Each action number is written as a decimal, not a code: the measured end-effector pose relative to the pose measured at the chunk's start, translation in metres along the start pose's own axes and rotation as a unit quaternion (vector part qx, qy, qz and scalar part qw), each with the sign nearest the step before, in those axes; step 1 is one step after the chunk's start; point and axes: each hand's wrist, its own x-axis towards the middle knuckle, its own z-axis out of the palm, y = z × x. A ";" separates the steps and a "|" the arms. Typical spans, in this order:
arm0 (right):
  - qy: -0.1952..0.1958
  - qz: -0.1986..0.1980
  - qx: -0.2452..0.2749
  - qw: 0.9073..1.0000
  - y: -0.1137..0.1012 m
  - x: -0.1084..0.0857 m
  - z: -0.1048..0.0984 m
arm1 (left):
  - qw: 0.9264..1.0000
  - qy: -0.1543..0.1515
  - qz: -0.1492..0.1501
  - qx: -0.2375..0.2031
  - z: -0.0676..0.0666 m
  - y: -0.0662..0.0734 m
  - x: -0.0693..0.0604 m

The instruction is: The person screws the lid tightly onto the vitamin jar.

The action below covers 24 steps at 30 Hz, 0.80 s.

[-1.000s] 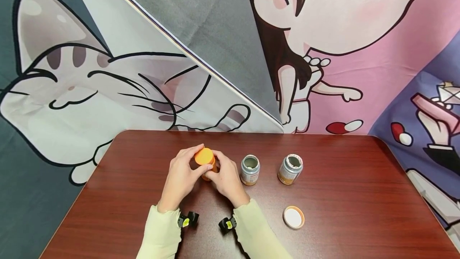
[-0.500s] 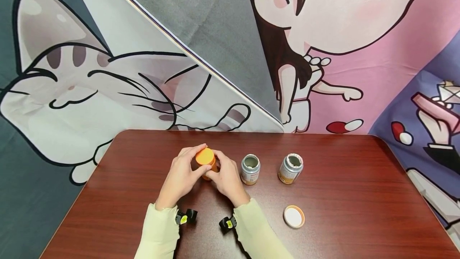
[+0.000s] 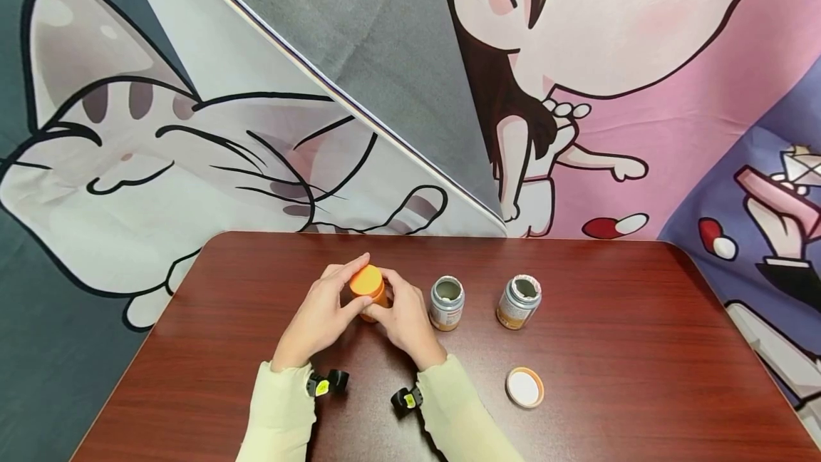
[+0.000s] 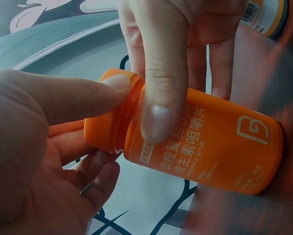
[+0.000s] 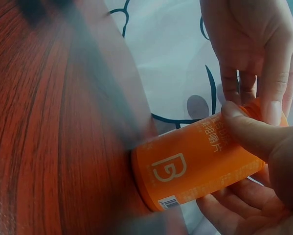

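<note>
An orange pill bottle (image 4: pixel 219 147) with white lettering stands upright on the table between both hands. My left hand (image 3: pixel 326 316) pinches its orange screw cap (image 3: pixel 366 280), the thumb on the near side and the fingers round the far side. Lower down, my right hand (image 3: pixel 404 319) grips the bottle's body; its thumb presses across the label in the left wrist view. A thin gap with part of the neck ring shows under the cap in that view. In the right wrist view the bottle's base touches the table and a barcode shows near it.
Just right of my right hand stands a grey jar (image 3: pixel 447 303) without its lid, and farther right a second lidless grey jar (image 3: pixel 519 301). A round lid (image 3: pixel 524 387) with a white inside and orange rim lies nearer on the brown table (image 3: pixel 628 348). A cartoon-printed cloth (image 3: pixel 385 55) hangs behind.
My left wrist and forearm have swung a little to the left, with the fingers still at the cap. The right hand holds the bottle in nearly the same spot.
</note>
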 end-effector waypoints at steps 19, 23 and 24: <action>0.004 0.001 -0.013 1.000 0.001 0.000 0.001 | 0.982 0.116 -0.143 0.039 0.009 0.039 0.001; 0.011 -0.007 -0.019 1.000 0.002 -0.001 0.001 | 0.975 0.146 -0.162 0.052 0.018 0.045 0.001; 0.012 -0.009 -0.020 1.000 0.003 -0.001 0.001 | 0.973 0.151 -0.163 0.054 0.020 0.045 0.001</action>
